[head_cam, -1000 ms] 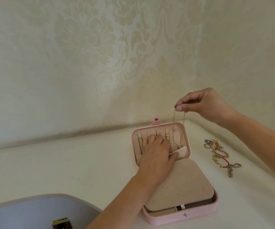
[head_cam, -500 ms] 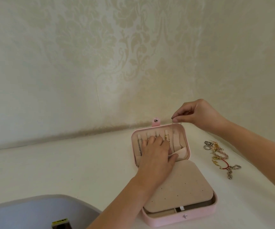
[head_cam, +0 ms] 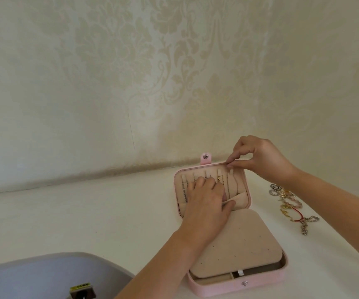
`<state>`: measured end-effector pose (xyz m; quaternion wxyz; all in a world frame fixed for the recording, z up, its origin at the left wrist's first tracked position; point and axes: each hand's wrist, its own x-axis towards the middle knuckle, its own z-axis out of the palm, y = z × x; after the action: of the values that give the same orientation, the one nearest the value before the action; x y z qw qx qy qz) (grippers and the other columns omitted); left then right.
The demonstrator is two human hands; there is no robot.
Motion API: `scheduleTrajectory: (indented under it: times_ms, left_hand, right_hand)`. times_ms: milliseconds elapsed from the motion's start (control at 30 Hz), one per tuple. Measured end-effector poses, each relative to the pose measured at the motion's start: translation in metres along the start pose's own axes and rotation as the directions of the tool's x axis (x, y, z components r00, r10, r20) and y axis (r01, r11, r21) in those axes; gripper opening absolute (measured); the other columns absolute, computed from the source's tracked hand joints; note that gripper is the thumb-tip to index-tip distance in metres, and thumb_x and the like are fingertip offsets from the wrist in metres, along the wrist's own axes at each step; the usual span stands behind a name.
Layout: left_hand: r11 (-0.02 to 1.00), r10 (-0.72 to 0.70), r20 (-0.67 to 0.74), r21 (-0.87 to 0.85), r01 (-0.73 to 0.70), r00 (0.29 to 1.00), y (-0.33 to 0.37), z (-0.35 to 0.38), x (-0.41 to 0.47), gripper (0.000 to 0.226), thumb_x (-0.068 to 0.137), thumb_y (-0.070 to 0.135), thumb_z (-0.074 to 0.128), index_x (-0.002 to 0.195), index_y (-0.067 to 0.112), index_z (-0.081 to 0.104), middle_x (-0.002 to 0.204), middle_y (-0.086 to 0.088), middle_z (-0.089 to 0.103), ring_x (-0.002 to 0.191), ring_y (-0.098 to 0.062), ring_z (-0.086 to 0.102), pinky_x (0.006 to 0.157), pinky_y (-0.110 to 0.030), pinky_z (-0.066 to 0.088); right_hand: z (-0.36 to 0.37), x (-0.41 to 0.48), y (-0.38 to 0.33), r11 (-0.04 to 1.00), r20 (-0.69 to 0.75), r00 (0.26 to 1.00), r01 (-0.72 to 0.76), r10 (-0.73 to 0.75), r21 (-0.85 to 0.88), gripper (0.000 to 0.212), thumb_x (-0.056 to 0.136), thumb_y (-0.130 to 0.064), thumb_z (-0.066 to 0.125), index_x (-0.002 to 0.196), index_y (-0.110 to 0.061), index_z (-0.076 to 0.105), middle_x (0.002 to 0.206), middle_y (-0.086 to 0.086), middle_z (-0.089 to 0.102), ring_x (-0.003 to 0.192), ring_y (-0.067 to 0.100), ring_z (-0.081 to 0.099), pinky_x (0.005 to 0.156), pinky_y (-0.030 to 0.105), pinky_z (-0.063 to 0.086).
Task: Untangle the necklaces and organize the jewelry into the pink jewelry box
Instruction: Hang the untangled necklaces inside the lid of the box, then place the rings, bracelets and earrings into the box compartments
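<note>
left hand (head_cam: 206,197) hiding middle chains (head_cam: 218,179), grey object (head_cam: 44,275) cut by edge, right hand's (head_cam: 258,156) pinched chain (head_cam: 228,184) barely visible

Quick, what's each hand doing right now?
Left hand: open, fingers pressing on the chains in the box lid.
Right hand: closed, fingers pinching the top of a thin necklace.

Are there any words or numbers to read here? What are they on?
Yellow label on the small dark thing at the bottom edge: dark marks, too blurred to read.
Pink jewelry box: no words or numbers show.
Nothing else carries writing.
</note>
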<state>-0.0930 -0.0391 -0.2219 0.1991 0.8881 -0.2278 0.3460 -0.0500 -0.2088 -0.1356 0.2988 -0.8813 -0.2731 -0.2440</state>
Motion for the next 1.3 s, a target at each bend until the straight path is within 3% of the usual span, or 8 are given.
scheduleTrajectory:
  times_ms: [133, 267, 467, 800, 967, 1100, 1200, 1300]
  left_hand:
    - [1.000, 0.003, -0.021, -0.004, -0.003, 1.000, -0.001, 0.001, 0.000, 0.025, 0.076, 0.036, 0.071, 0.069, 0.020, 0.053, 0.075, 0.006, 0.051, 0.077, -0.018, 0.047, 0.071, -0.031, 0.035]
    - [1.000, 0.003, -0.024, 0.006, -0.002, 1.000, -0.001, 0.001, 0.000, 0.025, 0.076, 0.037, 0.072, 0.070, 0.021, 0.053, 0.077, 0.006, 0.051, 0.078, -0.019, 0.048, 0.072, -0.031, 0.035]
    - [1.000, 0.013, -0.018, -0.011, -0.013, 1.000, -0.001, 0.000, 0.000, 0.024, 0.078, 0.037, 0.069, 0.070, 0.020, 0.054, 0.077, 0.005, 0.053, 0.080, -0.019, 0.048, 0.073, -0.032, 0.035]
    - [0.993, 0.062, -0.137, -0.090, -0.075, 0.989, -0.005, -0.004, -0.001, 0.020, 0.076, 0.036, 0.068, 0.083, 0.020, 0.058, 0.088, 0.004, 0.049, 0.087, -0.018, 0.045, 0.081, -0.028, 0.031]
    - [0.964, -0.241, -0.258, -0.175, 0.200, 0.936, -0.005, -0.020, -0.001, 0.063, 0.075, 0.054, 0.059, 0.126, 0.020, 0.046, 0.128, -0.002, 0.036, 0.121, -0.019, 0.031, 0.105, -0.026, 0.015]
    - [0.705, -0.581, 0.058, -0.463, 0.537, 0.812, -0.016, -0.025, -0.005, 0.071, 0.089, 0.049, 0.055, 0.145, 0.014, 0.029, 0.136, -0.004, 0.043, 0.127, -0.019, 0.039, 0.105, -0.026, 0.029]
    - [0.523, -0.620, 0.240, -0.583, 0.622, 0.747, -0.032, -0.021, -0.008, 0.031, 0.093, 0.042, 0.055, 0.087, 0.012, 0.060, 0.077, 0.005, 0.058, 0.073, -0.013, 0.056, 0.057, -0.011, 0.035]
    - [0.505, -0.625, 0.296, -0.553, 0.663, 0.723, -0.042, -0.017, -0.007, 0.045, 0.094, 0.038, 0.055, 0.061, 0.011, 0.040, 0.058, -0.001, 0.041, 0.054, -0.014, 0.038, 0.049, -0.021, 0.027]
  right_hand:
    - [0.005, -0.003, 0.009, 1.000, 0.001, 1.000, 0.007, -0.007, -0.019, 0.010, 0.072, -0.022, 0.079, 0.082, -0.025, 0.078, 0.078, -0.010, 0.054, 0.079, 0.004, 0.048, 0.070, 0.011, 0.035]
    - [0.003, -0.006, 0.008, 0.964, 0.024, 0.989, -0.146, 0.144, 0.220, 0.014, 0.070, -0.015, 0.081, 0.079, -0.023, 0.075, 0.087, -0.004, 0.057, 0.082, 0.007, 0.054, 0.077, 0.013, 0.043]
    - [-0.002, -0.003, 0.002, 0.830, 0.357, 0.878, -0.441, 0.320, 0.341, 0.037, 0.075, -0.017, 0.077, 0.109, -0.024, 0.066, 0.104, -0.002, 0.070, 0.091, 0.007, 0.066, 0.076, 0.013, 0.050]
    - [0.003, 0.002, 0.000, 0.901, 0.275, 0.924, -0.341, 0.267, 0.269, 0.011, 0.080, -0.005, 0.073, 0.083, -0.016, 0.070, 0.090, 0.032, 0.064, 0.076, 0.023, 0.056, 0.075, 0.035, 0.042]
    - [0.002, -0.004, 0.001, 0.888, 0.256, 0.922, -0.359, 0.291, 0.285, 0.008, 0.082, -0.004, 0.071, 0.085, -0.012, 0.069, 0.079, 0.009, 0.065, 0.070, 0.008, 0.059, 0.066, 0.014, 0.045]
    - [0.000, -0.004, -0.004, 0.886, 0.246, 0.920, -0.368, 0.304, 0.281, 0.010, 0.083, -0.006, 0.071, 0.093, -0.008, 0.071, 0.080, 0.000, 0.068, 0.068, -0.004, 0.062, 0.065, 0.006, 0.045]
    - [-0.001, -0.009, -0.007, 0.913, 0.215, 0.929, -0.346, 0.301, 0.217, 0.018, 0.082, -0.012, 0.074, 0.098, -0.017, 0.070, 0.093, -0.005, 0.070, 0.087, 0.005, 0.064, 0.076, 0.012, 0.050]
    - [-0.003, -0.022, -0.015, 0.980, 0.215, 0.956, -0.198, 0.198, -0.019, 0.050, 0.076, -0.030, 0.078, 0.122, -0.027, 0.059, 0.121, -0.014, 0.054, 0.111, 0.006, 0.053, 0.097, 0.023, 0.043]
